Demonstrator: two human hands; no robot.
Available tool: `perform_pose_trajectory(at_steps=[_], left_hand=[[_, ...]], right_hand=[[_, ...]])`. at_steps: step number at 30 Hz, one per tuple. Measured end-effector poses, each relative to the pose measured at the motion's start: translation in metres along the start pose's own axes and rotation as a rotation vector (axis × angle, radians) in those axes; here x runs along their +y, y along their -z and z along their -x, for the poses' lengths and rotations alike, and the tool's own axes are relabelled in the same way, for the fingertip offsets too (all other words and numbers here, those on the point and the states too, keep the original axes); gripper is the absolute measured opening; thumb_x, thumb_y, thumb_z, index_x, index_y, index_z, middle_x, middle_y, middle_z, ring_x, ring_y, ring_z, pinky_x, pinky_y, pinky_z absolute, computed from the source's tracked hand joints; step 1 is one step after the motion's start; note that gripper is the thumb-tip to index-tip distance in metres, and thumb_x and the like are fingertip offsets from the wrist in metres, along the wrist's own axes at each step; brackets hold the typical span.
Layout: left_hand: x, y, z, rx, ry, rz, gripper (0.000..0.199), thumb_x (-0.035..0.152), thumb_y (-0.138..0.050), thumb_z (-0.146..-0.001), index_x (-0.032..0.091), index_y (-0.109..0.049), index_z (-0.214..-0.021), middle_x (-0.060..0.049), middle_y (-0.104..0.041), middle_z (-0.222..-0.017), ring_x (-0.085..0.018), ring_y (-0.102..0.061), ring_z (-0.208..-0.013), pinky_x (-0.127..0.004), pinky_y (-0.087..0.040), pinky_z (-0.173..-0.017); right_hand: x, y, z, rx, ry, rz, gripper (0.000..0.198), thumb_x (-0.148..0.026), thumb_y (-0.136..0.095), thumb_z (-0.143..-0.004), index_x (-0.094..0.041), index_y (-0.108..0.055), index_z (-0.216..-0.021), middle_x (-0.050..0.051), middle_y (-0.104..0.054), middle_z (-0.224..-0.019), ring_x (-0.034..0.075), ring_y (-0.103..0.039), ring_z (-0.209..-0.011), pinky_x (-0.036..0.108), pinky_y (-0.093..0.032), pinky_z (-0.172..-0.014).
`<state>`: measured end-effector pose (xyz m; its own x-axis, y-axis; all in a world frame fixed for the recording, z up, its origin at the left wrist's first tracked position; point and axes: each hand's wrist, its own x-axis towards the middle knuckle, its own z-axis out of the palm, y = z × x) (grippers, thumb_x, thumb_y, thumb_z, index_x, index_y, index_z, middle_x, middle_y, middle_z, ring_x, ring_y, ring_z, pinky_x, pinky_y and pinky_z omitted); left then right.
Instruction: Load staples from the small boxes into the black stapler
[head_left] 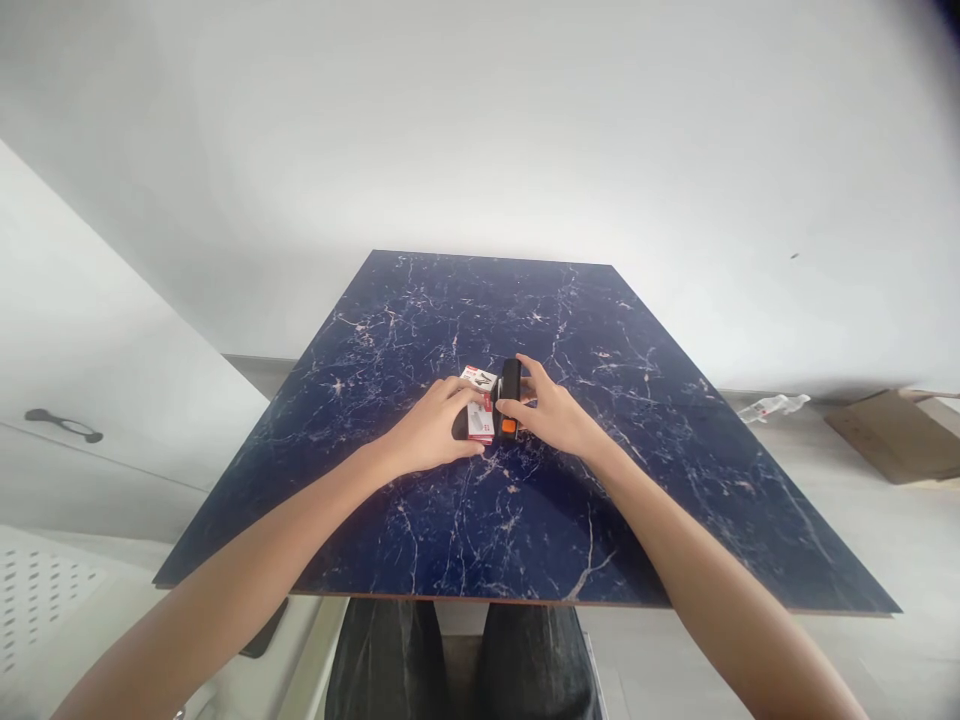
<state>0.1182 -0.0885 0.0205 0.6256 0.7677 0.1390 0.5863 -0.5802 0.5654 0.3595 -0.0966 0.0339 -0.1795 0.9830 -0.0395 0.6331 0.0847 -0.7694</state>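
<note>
Near the middle of the table, my left hand (437,428) is closed around a small white and red box (480,420), with printing on its top. Right beside the box is a black device with an orange button (511,385), standing lengthwise away from me. My right hand (553,408) grips that black device, thumb on the near side and forefinger at its far end. Box and device are side by side, close together; whether they touch I cannot tell. Part of the box is hidden under my left fingers.
Under both hands lies a dark blue marble-patterned table top (465,530). A white wall (480,120) rises behind it. To the left is a white cabinet door with a dark handle (64,425). On the floor at right are a clear plastic bottle (772,407) and a cardboard box (896,435).
</note>
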Motion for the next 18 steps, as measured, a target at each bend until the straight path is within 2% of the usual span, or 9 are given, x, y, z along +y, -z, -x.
perform_pose_trajectory(at_steps=[2, 4, 6, 8, 11, 13, 15, 17, 18], left_hand=[[-0.007, 0.006, -0.004, 0.048, -0.03, -0.009, 0.055, 0.048, -0.069, -0.089, 0.028, -0.054, -0.138, -0.012, -0.045, -0.151, -0.036, -0.039, -0.142, -0.055, -0.04, -0.113], [-0.018, 0.015, -0.014, 0.069, -0.035, -0.02, 0.048, 0.038, -0.055, -0.099, 0.029, -0.05, -0.145, -0.01, -0.039, -0.158, -0.033, -0.032, -0.149, -0.056, -0.032, -0.119], [-0.033, 0.024, -0.029, -0.006, -0.079, -0.065, 0.048, 0.028, -0.047, -0.1, 0.03, -0.049, -0.148, -0.007, -0.036, -0.163, -0.031, -0.028, -0.151, -0.057, -0.029, -0.121], [-0.046, 0.028, -0.044, -0.092, -0.143, -0.098, 0.045, 0.024, -0.045, -0.1, 0.03, -0.057, -0.142, -0.006, -0.046, -0.157, -0.03, -0.038, -0.146, -0.055, -0.032, -0.119], [-0.056, 0.029, -0.054, -0.047, -0.123, -0.135, 0.038, 0.03, -0.05, -0.1, 0.026, -0.064, -0.135, -0.01, -0.061, -0.138, -0.03, -0.054, -0.127, -0.05, -0.043, -0.108], [-0.056, 0.027, -0.05, -0.004, -0.069, -0.143, 0.039, 0.035, -0.056, -0.098, 0.025, -0.065, -0.135, -0.011, -0.063, -0.128, -0.03, -0.058, -0.118, -0.048, -0.047, -0.1], [-0.053, 0.026, -0.042, -0.015, -0.05, -0.117, 0.041, 0.034, -0.058, -0.097, 0.024, -0.063, -0.136, -0.011, -0.065, -0.121, -0.029, -0.059, -0.113, -0.047, -0.049, -0.097], [-0.049, 0.025, -0.035, -0.045, -0.064, -0.083, 0.042, 0.028, -0.055, -0.096, 0.025, -0.062, -0.137, -0.01, -0.065, -0.121, -0.028, -0.059, -0.115, -0.046, -0.048, -0.1], [-0.048, 0.026, -0.033, -0.044, -0.065, -0.073, 0.042, 0.026, -0.053, -0.096, 0.025, -0.063, -0.137, -0.011, -0.063, -0.127, -0.028, -0.057, -0.121, -0.047, -0.047, -0.103]], right_hand=[[0.001, 0.001, 0.0, -0.008, 0.007, -0.012, 0.086, -0.05, -0.064, -0.09, -0.025, -0.024, -0.161, 0.015, -0.065, -0.138, 0.031, -0.07, -0.109, 0.046, -0.056, -0.091], [0.002, 0.001, -0.001, -0.013, 0.018, -0.021, 0.086, -0.049, -0.064, -0.09, -0.025, -0.023, -0.161, 0.015, -0.063, -0.141, 0.03, -0.07, -0.109, 0.046, -0.056, -0.092], [0.003, 0.002, -0.001, -0.015, 0.023, -0.021, 0.085, -0.049, -0.065, -0.089, -0.026, -0.025, -0.16, 0.014, -0.063, -0.142, 0.029, -0.07, -0.107, 0.046, -0.056, -0.092], [0.003, 0.002, -0.002, -0.017, 0.028, -0.025, 0.084, -0.048, -0.066, -0.089, -0.026, -0.026, -0.16, 0.014, -0.063, -0.142, 0.028, -0.071, -0.105, 0.046, -0.056, -0.092], [0.002, 0.004, -0.002, -0.031, 0.033, -0.048, 0.085, -0.049, -0.065, -0.089, -0.025, -0.025, -0.16, 0.015, -0.061, -0.144, 0.028, -0.071, -0.105, 0.044, -0.057, -0.09], [0.001, 0.004, -0.001, -0.04, 0.034, -0.049, 0.085, -0.05, -0.065, -0.089, -0.025, -0.024, -0.16, 0.015, -0.06, -0.145, 0.028, -0.071, -0.105, 0.044, -0.058, -0.089], [0.001, 0.004, -0.001, -0.038, 0.03, -0.04, 0.086, -0.05, -0.065, -0.089, -0.025, -0.024, -0.16, 0.015, -0.061, -0.144, 0.029, -0.071, -0.104, 0.045, -0.057, -0.089], [0.001, 0.004, -0.001, -0.034, 0.025, -0.038, 0.086, -0.049, -0.066, -0.089, -0.026, -0.024, -0.161, 0.016, -0.061, -0.144, 0.029, -0.071, -0.104, 0.046, -0.057, -0.089], [0.002, 0.004, -0.001, -0.033, 0.021, -0.04, 0.087, -0.05, -0.066, -0.089, -0.026, -0.023, -0.161, 0.016, -0.06, -0.145, 0.03, -0.071, -0.105, 0.046, -0.058, -0.088]])
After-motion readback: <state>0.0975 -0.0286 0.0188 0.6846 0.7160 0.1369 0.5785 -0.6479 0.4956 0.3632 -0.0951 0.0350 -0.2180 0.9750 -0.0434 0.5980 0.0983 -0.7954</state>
